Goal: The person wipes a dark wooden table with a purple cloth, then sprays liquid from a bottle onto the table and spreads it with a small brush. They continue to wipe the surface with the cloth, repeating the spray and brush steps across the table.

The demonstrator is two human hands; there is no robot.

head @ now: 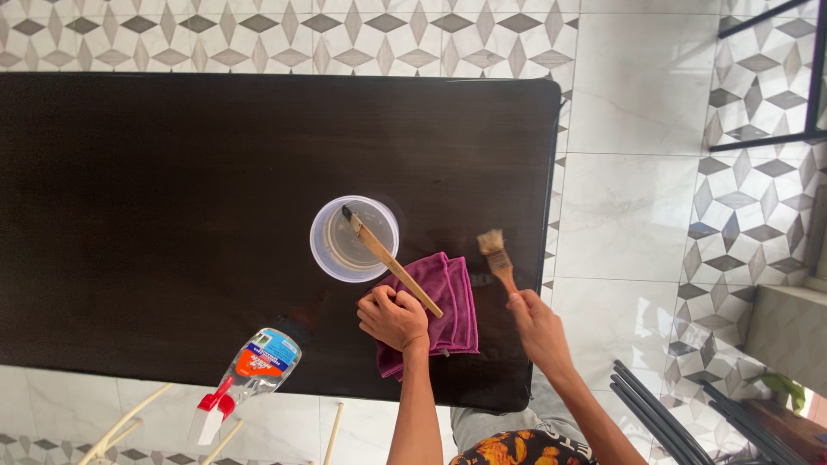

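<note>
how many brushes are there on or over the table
2. One brush leans in the clear plastic container, handle over the purple cloth by the left hand. The other brush is held by the right hand near the table edge.

You have one package in view: a clear spray bottle (250, 375) lying on its side at the near left edge of the table (172, 172), its red-and-white trigger head hanging past the edge. Its label (269, 351) is blue at the far end, red-orange nearer the trigger, with white patches.
</note>
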